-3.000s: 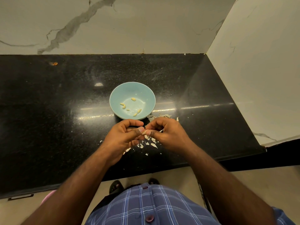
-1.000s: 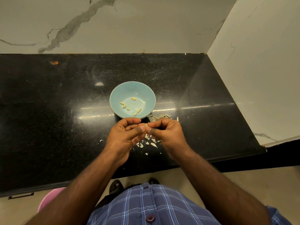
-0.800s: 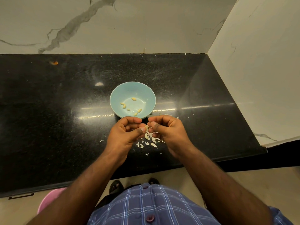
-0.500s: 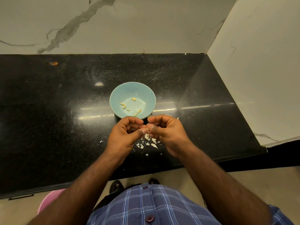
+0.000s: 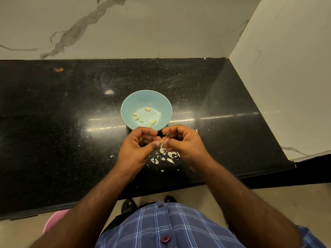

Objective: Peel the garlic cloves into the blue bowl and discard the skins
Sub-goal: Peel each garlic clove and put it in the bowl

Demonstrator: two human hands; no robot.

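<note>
Since half a second ago the two hands have drawn slightly apart at the knuckles, though their thumb tips remain together, and more of the pale skins (image 5: pixel 165 156) on the counter shows between them; the bowl has not shifted.

The garlic clove (image 5: pixel 161 141) is a small pale-yellow sliver, only its tip visible, pinched between the thumb and curled fingers of the left hand (image 5: pixel 137 149). It sits just past the 6 o'clock edge of the blue bowl (image 5: pixel 130 106), above the counter. The right hand (image 5: pixel 184 143) meets it from 3 o'clock, fingers curled, thumb and forefinger closed at the clove's end; whether they hold the clove itself or a bit of skin is too small to tell.

Inside the bowl lie several peeled cloves (image 5: pixel 147 109), small, smooth and yellowish, scattered over the bottom: one near the centre, a pair toward 9 o'clock, others toward 6 o'clock. The bowl is light blue, round and upright.

Below the hands, at 6 o'clock from the bowl, the white papery skins lie in torn flakes and curls on the black counter (image 5: pixel 53 140). A few specks lie farther out.

At 12 o'clock rises a marble wall (image 5: pixel 161 27). A checked blue shirt (image 5: pixel 170 228) fills the bottom edge, with something pink (image 5: pixel 53 221) on the floor at 7 o'clock.
</note>
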